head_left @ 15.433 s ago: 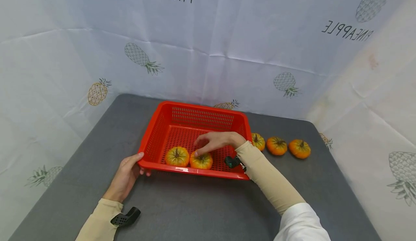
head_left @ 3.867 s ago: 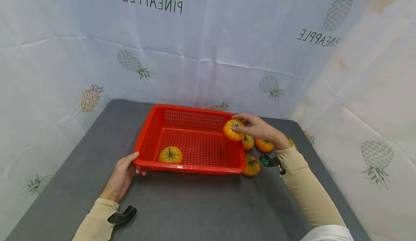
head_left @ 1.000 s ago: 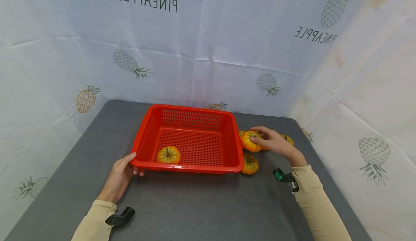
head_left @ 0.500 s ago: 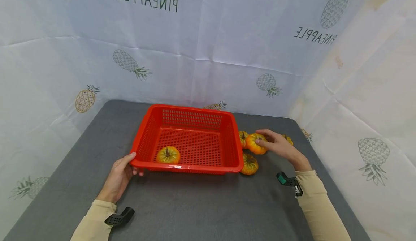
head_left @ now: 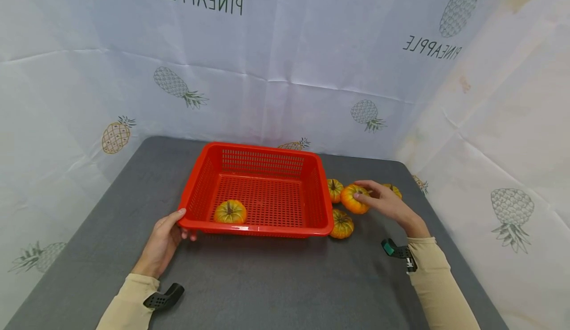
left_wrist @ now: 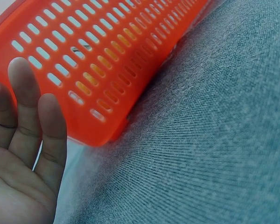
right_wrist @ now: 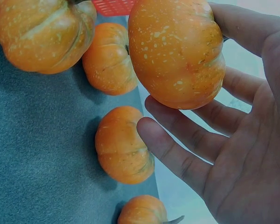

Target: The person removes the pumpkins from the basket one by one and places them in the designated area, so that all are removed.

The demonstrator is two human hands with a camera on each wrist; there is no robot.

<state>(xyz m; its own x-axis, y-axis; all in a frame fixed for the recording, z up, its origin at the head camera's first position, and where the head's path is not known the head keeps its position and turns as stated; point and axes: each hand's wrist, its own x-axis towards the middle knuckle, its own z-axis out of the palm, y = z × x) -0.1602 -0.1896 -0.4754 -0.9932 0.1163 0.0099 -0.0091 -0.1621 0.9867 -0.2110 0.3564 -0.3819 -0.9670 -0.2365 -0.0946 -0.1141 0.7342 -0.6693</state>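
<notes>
In the head view my left hand [head_left: 163,243] grips the near left corner of a red plastic basket [head_left: 267,230], thumb on the rim. Its fingers lie along the slotted outer wall in the left wrist view. My right hand [head_left: 386,202] holds a small orange pumpkin [head_left: 355,199] between thumb and fingers, right of the basket. The right wrist view shows this held pumpkin [right_wrist: 177,53] over the table's far edge, with other pumpkins below and beside it. One pumpkin [head_left: 230,212] sits inside the basket, near its front left.
On the grey table [head_left: 276,285], a pumpkin [head_left: 335,190] and another pumpkin [head_left: 342,224] stand close to the basket's right side. A further pumpkin [head_left: 392,190] is partly behind my right hand. A pineapple-print cloth [head_left: 267,102] hangs behind the table.
Earlier, two pumpkins were in the basket; now one is. My right hand has carried the other past the right rim, then slightly farther right and nearer. The left hand keeps its grip.
</notes>
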